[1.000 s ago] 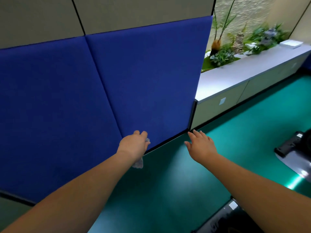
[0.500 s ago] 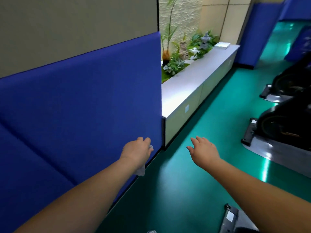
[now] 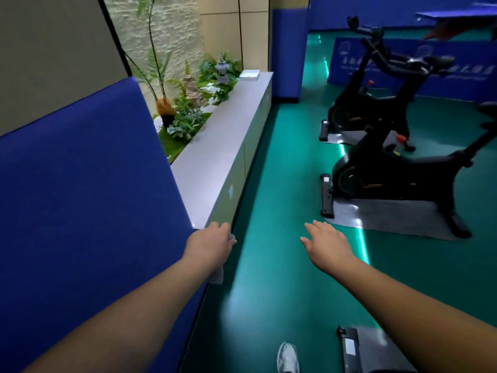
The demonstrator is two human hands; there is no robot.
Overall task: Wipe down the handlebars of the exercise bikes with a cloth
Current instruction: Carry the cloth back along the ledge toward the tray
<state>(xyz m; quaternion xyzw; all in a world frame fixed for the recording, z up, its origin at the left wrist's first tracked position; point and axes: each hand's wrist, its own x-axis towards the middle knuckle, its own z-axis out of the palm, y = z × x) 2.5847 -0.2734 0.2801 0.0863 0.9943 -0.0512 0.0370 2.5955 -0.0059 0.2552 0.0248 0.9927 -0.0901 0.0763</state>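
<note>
L hand [image 3: 211, 244] out front, grip curled round pale cloth [image 3: 217, 277], a bit hanging below the fist, beside blue wall pad [image 3: 88, 184]. R hand [image 3: 329, 244] holds nothing, fingers straight, spread over green floor [image 3: 269, 211]. Near bike [image 3: 398, 179] on grey mat [image 3: 398, 215], well ahead to R; far bike [image 3: 376, 103] behind it, handlebars [image 3: 363, 29] visible. Planter ledge [image 3: 223, 141] along L.

Two exercise bikes [image 3: 398, 168] newly in full view, wall panel aside.
</note>
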